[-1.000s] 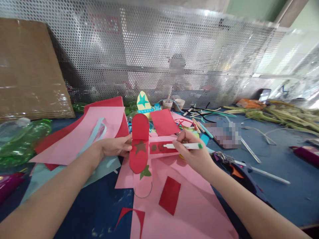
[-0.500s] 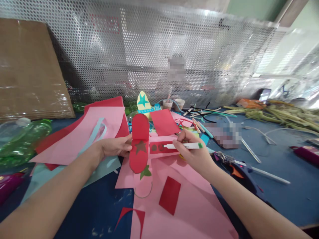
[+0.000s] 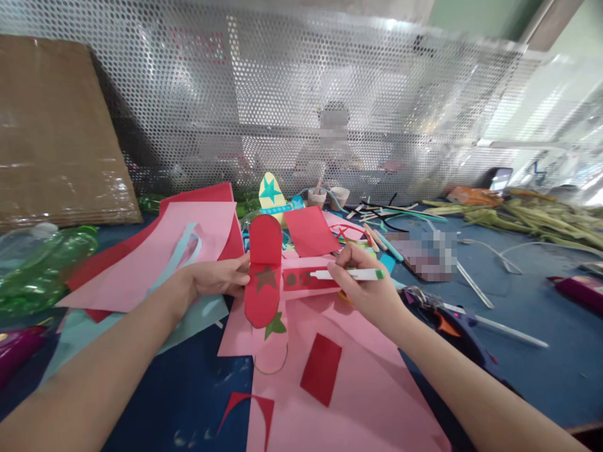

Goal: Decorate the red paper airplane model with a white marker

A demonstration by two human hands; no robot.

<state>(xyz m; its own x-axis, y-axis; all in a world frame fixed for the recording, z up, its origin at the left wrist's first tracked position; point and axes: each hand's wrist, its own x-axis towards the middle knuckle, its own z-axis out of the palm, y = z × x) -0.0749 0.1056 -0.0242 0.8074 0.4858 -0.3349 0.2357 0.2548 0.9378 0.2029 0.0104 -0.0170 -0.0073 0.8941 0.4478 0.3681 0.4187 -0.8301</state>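
My right hand (image 3: 362, 282) is closed around a white marker with a green end (image 3: 360, 274). The marker's tip meets a red paper strip (image 3: 323, 280) that lies on pink paper and bears dark round spots. At the left edge of a red paper cutout with rounded ends (image 3: 264, 301), the fingers of my left hand (image 3: 223, 276) grip it; some fingertips are hidden. This cutout is creased across the middle and carries a dark star. Below it, a green star (image 3: 276, 326) shows on the pink sheet (image 3: 372, 383).
Pink and red sheets (image 3: 155, 251) lie left, near a green plastic bottle (image 3: 47, 270). A yellow cutout with a blue star (image 3: 270, 191) stands behind. To the right are a glue gun (image 3: 464, 333), straws and dried leaves (image 3: 532, 213). Red scraps (image 3: 321, 370) lie in front.
The marker tip has shifted very slightly at the second spot on the red strip. My left hand and the papers look unmoved.
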